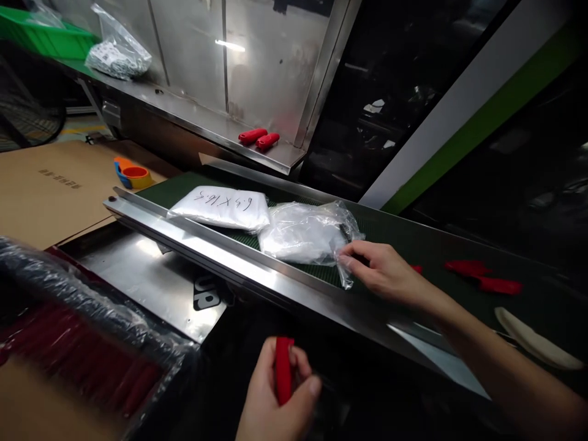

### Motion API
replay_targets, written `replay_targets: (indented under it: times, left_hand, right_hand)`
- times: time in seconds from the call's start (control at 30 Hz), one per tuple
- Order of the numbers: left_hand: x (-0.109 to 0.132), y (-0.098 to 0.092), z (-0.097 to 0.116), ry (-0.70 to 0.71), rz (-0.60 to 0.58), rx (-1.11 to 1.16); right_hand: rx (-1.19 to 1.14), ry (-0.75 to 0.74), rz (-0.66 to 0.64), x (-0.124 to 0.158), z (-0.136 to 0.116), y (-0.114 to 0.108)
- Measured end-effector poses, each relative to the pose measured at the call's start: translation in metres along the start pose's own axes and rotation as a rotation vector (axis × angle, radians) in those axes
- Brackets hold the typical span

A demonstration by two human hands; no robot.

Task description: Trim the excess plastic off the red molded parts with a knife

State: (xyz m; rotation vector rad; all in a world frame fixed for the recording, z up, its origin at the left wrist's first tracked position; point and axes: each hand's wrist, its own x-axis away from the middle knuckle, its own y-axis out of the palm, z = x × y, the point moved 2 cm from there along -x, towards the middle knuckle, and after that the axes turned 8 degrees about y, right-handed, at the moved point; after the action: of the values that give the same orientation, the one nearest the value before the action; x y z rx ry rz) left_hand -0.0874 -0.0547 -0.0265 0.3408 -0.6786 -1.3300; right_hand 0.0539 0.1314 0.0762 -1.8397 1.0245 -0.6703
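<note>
My left hand (273, 395) is low in front of the conveyor, its fingers closed round a red plastic handle-shaped piece (283, 370). At the near rail my right hand (379, 269) pinches the loose end of a clear plastic bag pack (301, 233) lying on the dark green belt (287, 197). Against its left side rests another white pack (220, 207) with handwritten figures on top. Farther right, beyond my right wrist, several red pieces (482, 275) lie on the belt. My right fingertips are partly hidden by the bag's film.
A metal rail (202, 242) edges the belt. Two red pieces (260, 139) and a bag of small parts (119, 58) sit on the steel ledge, near a green crate (55, 38). A tape roll (133, 174) stands on cardboard (68, 190). A plastic-lined box (92, 343) holds dark red pieces.
</note>
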Motion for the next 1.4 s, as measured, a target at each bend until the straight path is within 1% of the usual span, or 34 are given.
replay_targets:
  times: [0.07,0.13,0.23,0.33,0.43,0.5,0.57,0.63,0.67,0.73,0.83,0.9,0.93,1.0,1.03,1.13,1.17,1.2,1.27,1.33,1.4]
  left_hand:
    - [-0.004,0.017,0.022,0.152,0.053,-0.118]
    - [-0.006,0.029,0.033,0.190,0.056,-0.174]
    - [0.001,0.032,0.030,0.221,0.060,-0.292]
    - [0.015,0.024,0.020,0.227,0.082,-0.363]
    - [0.027,0.015,0.013,0.147,0.134,-0.395]
    - [0.031,0.010,0.009,0.075,0.150,-0.399]
    - [0.032,0.007,0.005,0.028,0.152,-0.377]
    - [0.032,0.006,0.001,0.010,0.143,-0.362]
    - [0.031,0.006,-0.001,0.000,0.128,-0.357]
    - [0.030,0.007,-0.006,-0.056,0.077,-0.338]
    - [0.028,0.009,-0.014,-0.220,-0.031,-0.262]
    - [0.027,0.009,-0.019,-0.300,-0.098,-0.242]
    - [0.027,0.009,-0.021,-0.310,-0.118,-0.256]
    - [0.026,0.009,-0.026,-0.269,-0.110,-0.338]
    - [0.026,0.009,-0.027,-0.221,-0.080,-0.401]
    - [0.026,0.012,-0.032,-0.032,0.009,-0.598]
    - [0.026,0.014,-0.034,0.025,0.021,-0.653]
    - [0.026,0.015,-0.035,0.071,0.021,-0.698]
    - [0.026,0.017,-0.038,0.133,-0.004,-0.775]
    - [0.025,0.015,-0.040,0.183,-0.037,-0.860]
    - [0.025,0.012,-0.041,0.240,-0.088,-0.960]
  right_hand:
    - [-0.059,0.005,-0.003,0.021,-0.016,0.005]
    - [-0.113,0.012,-0.027,0.041,-0.032,0.014]
    - [-0.189,0.042,-0.074,0.069,-0.048,0.031]
    - [-0.235,0.106,-0.114,0.089,-0.048,0.047]
    - [-0.255,0.174,-0.176,0.103,-0.036,0.061]
    - [-0.259,0.185,-0.206,0.113,-0.028,0.069]
    - [-0.278,0.195,-0.158,0.125,-0.023,0.075]
    - [-0.364,0.218,-0.094,0.137,-0.021,0.082]
    - [-0.434,0.231,-0.093,0.142,-0.021,0.086]
    - [-0.612,0.253,-0.174,0.151,-0.022,0.096]
    - [-0.849,0.307,-0.300,0.159,-0.019,0.108]
    - [-0.866,0.301,-0.334,0.162,-0.014,0.111]
    - [-0.836,0.286,-0.337,0.164,-0.012,0.112]
    - [-0.749,0.259,-0.295,0.169,-0.006,0.114]
    - [-0.713,0.269,-0.235,0.173,-0.002,0.115]
    - [-0.586,0.305,0.048,0.184,0.006,0.121]
    - [-0.540,0.286,0.127,0.187,0.007,0.123]
    - [-0.501,0.245,0.175,0.190,0.008,0.123]
    - [-0.450,0.122,0.182,0.192,0.006,0.122]
    - [-0.435,0.020,0.167,0.191,0.002,0.114]
    - [-0.416,-0.006,0.239,0.186,-0.001,0.101]
